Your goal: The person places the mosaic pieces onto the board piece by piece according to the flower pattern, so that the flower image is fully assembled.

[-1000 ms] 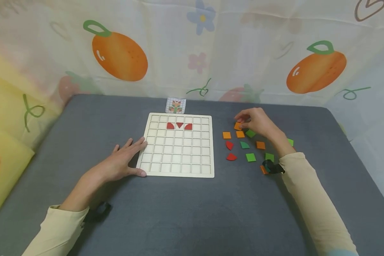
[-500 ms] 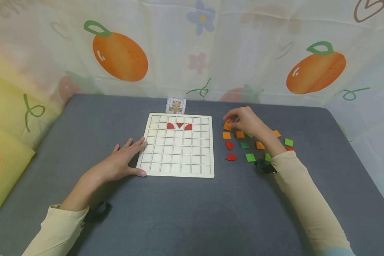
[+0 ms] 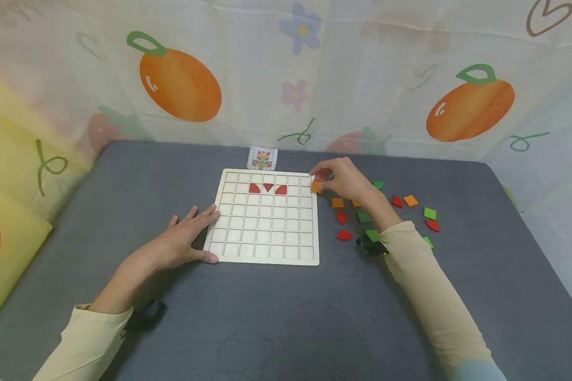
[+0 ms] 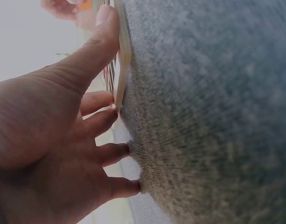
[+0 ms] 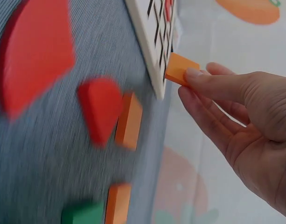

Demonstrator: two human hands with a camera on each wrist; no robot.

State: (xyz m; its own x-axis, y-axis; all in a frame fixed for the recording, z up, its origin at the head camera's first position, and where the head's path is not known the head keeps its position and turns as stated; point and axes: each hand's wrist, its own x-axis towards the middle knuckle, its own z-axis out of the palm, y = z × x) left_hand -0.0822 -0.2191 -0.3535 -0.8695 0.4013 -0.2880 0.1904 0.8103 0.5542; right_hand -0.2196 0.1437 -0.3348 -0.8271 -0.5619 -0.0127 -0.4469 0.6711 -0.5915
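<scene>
A pale wooden grid board (image 3: 267, 248) lies on the grey table. Three red tiles (image 3: 268, 187) sit in a row of its upper cells. My left hand (image 3: 178, 243) rests with spread fingers at the board's left edge, its thumb at the near corner; in the left wrist view two fingertips touch the cloth. Between thumb and fingers my right hand (image 3: 345, 180) pinches an orange square tile (image 5: 181, 67), which overlaps the board's right edge in the head view. Behind the board lies a small card (image 3: 262, 158) with a coloured grid pattern.
Loose tiles lie right of the board: an orange square (image 3: 337, 202), red quarter-rounds (image 3: 344, 234), a dark green piece (image 3: 364, 217) and green squares (image 3: 430, 213). Some are hidden under the right forearm. A printed curtain (image 3: 362, 79) hangs behind the table (image 3: 267, 328).
My right hand has carried the orange tile left from the loose pieces to the board's right edge. My left hand has stayed in place.
</scene>
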